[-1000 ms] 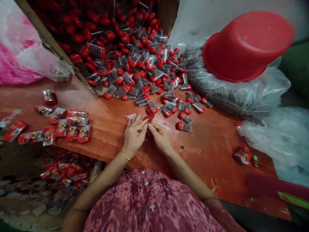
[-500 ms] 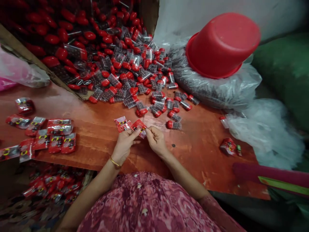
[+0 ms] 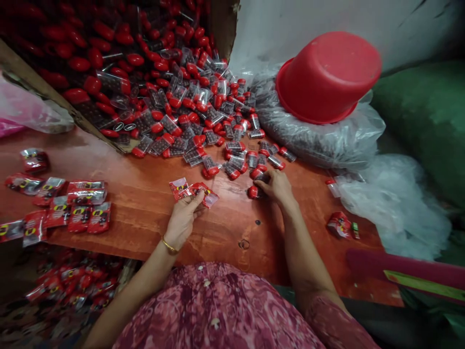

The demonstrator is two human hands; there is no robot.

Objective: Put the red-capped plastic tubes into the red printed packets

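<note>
Between thumb and fingers my left hand (image 3: 184, 215) pinches several small red printed packets (image 3: 205, 193), which fan out above the table. Farther right, my right hand (image 3: 279, 188) has its fingers on a small clear container with a red cap (image 3: 254, 192), whose far end is hidden under the hand. Another red-capped container (image 3: 257, 173) lies just beyond those fingertips. Past both hands, a heap of the same clear containers with red caps (image 3: 174, 123) spreads over the tabletop. Dark contents show through their clear walls.
A cardboard box (image 3: 61, 89) lies open, spilling the heap. Filled red packets (image 3: 87, 194) lie at left, with more (image 3: 78, 278) below the edge. At right are a red tub (image 3: 330, 77) on a filled plastic bag (image 3: 319, 140), clear plastic bags (image 3: 392, 203) and a crumpled red packet (image 3: 338, 224).
My right hand has left the packets and moved right and away from me to a red-capped container. My left hand still holds the packets. The view has shifted slightly.
</note>
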